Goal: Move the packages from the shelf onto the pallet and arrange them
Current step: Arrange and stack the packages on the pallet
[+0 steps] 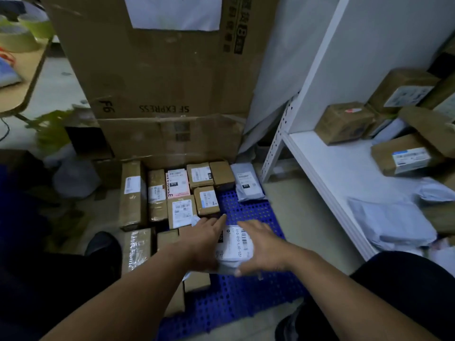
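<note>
Looking down, I see a tall brown SF Express carton (160,70) behind the blue perforated plastic pallet (246,296). The pallet's left side is packed with taped cardboard boxes (157,195). A white metal shelf (332,168) stands to the right. A soft white poly mailer (234,244) with a barcode label lies on the pallet. The left hand (202,242) and right hand (263,244) press its sides, fingers straight and flat, gripping nothing.

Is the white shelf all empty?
No, several brown cardboard boxes and grey plastic mailer bags lie on the white metal shelf.
</note>
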